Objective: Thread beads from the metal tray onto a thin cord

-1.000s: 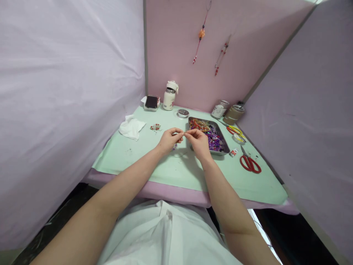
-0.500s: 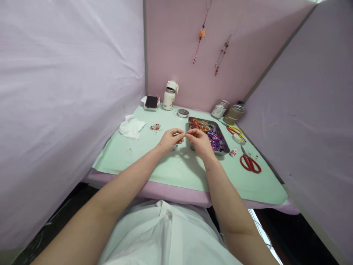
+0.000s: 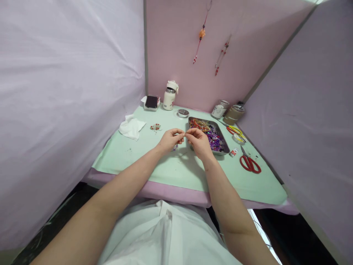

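Observation:
My left hand and my right hand meet fingertip to fingertip above the middle of the table. Both are closed in a pinch on a thin cord, whose end between the fingertips is too small to make out. Just under my left hand, a few purple beads show, partly hidden by the fingers. A pale loop of the cord curves below the hands. Behind my right hand stands a metal tray heaped with purple, red and gold beads and strings, its near left corner covered by the hand.
Red-handled scissors lie at the right, with yellow-and-orange-handled scissors farther back. Two jars stand in the back right corner. A white bottle, a round container, a white cloth and a red beaded piece are at the left and back.
Almost nothing differs. My right hand's fingers have shifted very slightly; both hands stay pinched together in the same place.

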`<state>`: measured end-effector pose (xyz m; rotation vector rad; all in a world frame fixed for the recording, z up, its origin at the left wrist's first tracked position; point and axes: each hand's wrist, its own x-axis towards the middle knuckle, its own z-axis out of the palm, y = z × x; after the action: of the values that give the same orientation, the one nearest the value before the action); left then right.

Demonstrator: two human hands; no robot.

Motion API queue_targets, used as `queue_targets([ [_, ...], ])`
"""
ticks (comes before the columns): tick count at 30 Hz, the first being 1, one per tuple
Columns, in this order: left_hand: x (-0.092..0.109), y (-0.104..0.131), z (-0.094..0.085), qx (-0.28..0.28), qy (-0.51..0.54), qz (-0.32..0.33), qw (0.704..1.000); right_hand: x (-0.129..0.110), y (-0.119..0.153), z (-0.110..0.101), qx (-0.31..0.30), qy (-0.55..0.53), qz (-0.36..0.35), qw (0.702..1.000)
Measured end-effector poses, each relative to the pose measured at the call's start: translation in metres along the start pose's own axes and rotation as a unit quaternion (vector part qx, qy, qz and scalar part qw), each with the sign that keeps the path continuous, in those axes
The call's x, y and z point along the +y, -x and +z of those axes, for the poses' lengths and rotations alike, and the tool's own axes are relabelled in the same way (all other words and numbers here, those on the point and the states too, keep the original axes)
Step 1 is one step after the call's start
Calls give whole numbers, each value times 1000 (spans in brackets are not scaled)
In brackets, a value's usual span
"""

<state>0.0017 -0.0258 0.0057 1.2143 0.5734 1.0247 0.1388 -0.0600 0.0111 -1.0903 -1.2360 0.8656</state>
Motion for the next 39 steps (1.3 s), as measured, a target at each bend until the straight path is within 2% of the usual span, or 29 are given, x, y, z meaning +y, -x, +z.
queue_targets([
  [5, 2, 0, -2, -10, 60, -30, 998, -1, 1, 1, 6, 31, -12, 999],
  [12, 2, -4, -7, -14, 152, -87, 985, -4, 3, -5, -30, 113, -91, 989],
  [18, 8, -3, -9, -46, 180, -173, 967, -10, 2, -11, -63, 173, -164, 969],
  [24, 14, -1, -11, -107, 198, -273, 935, -14, 1, -21, -132, 170, -169, 962],
  [30, 12, 0, -11, -131, 193, -278, 932, -15, 1, -26, -176, 180, -162, 954],
  [39, 10, -2, -13, -131, 181, -256, 940, -15, 4, -23, -183, 229, -169, 941],
])
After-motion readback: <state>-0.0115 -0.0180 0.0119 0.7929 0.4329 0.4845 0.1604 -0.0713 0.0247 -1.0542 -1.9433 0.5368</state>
